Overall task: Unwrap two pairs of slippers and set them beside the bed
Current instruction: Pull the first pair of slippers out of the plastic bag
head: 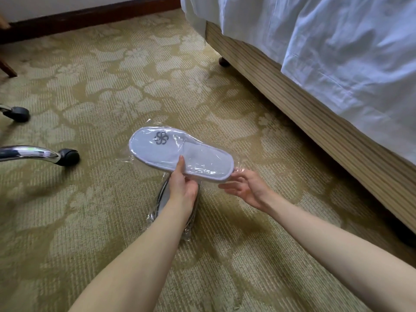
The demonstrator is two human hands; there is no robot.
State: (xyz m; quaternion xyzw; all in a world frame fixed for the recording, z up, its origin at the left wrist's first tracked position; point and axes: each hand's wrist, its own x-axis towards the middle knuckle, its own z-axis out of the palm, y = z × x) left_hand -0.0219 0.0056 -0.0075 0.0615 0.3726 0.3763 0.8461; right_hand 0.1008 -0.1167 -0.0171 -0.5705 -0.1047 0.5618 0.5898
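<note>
A white slipper pack (180,152) in clear plastic, with a grey logo on the toe, is held flat above the carpet. My left hand (183,185) grips its near edge, thumb on top. My right hand (246,188) pinches the plastic at the heel end, its other fingers spread. A second wrapped slipper pack (191,224) lies on the carpet under my left wrist, mostly hidden. The bed (315,102) with its white sheet stands to the right.
Patterned green carpet (94,199) covers the floor. Two chrome chair legs with black castors (67,156) reach in from the left. A dark skirting board (90,16) runs along the far wall. A wooden furniture leg (7,69) shows at the left edge.
</note>
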